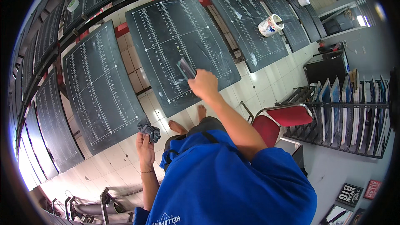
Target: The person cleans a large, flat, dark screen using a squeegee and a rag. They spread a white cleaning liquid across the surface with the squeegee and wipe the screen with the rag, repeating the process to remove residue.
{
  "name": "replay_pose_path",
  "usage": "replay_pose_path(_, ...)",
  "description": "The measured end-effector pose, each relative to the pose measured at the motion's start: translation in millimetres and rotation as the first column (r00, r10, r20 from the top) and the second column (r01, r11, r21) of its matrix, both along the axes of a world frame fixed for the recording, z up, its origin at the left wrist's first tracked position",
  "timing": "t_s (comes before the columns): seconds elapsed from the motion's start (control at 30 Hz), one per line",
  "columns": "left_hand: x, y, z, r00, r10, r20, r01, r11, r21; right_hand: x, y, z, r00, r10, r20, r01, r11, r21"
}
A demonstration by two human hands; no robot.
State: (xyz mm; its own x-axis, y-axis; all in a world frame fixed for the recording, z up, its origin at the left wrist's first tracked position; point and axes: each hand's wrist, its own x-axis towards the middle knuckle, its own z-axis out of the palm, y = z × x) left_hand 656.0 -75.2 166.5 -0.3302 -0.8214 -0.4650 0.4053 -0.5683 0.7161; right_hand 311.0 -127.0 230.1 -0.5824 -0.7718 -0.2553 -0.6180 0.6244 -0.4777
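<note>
Head view, flat blade (186, 68): over the middle black platen (168, 52); should be light, stiff; hold by its near edge
Right hand (204, 84): gripping that edge; platen contact is hard to tell
Dark rag (148, 131): should be soft, light; bunch anywhere
Left hand (145, 143): pinching it near the left platen (98, 73)

Your blue shirt (237, 179) bears lettering; right of the red chair (266, 130), a black sign (349, 194) and red sign (373, 189) do; left, numerals mark the dark surface (170, 60).
</note>
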Motion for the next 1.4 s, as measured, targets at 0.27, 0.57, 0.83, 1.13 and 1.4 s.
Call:
replay_pose_path(0.27, 21.2, -0.9, 19.6, 0.989, 0.129, 0.078, -0.126, 0.991, -0.05, -221.4, 17.5, -7.9, 0.939, -0.277, 0.203, 0.337, 0.861, -0.38)
replay_pose_path(0.57, -9.4, 8.0, 35.4, 0.962, 0.169, 0.215, -0.164, 0.986, -0.04, -333.8, 116.9, -74.6, 0.741, -0.167, -0.651, 0.117, 0.986, -0.12)
replay_pose_path(0.83, -65.8, -7.5, 29.3, 0.98, 0.142, 0.143, -0.136, 0.989, -0.049, -375.5, 125.8, -24.4, 0.778, -0.107, -0.619, 0.174, 0.984, 0.049)
replay_pose_path(1.13, -64.0, 1.6, 24.3, 0.969, 0.205, 0.139, -0.201, 0.979, -0.045, -147.6, 96.4, 11.4, 0.861, 0.366, -0.352, -0.47, 0.837, -0.28)
replay_pose_path(1.4, -40.9, 15.3, 12.3, 0.957, 0.249, 0.152, -0.251, 0.968, -0.006, -91.3, 88.5, -37.3, 0.684, 0.567, -0.458, -0.698, 0.692, -0.186)
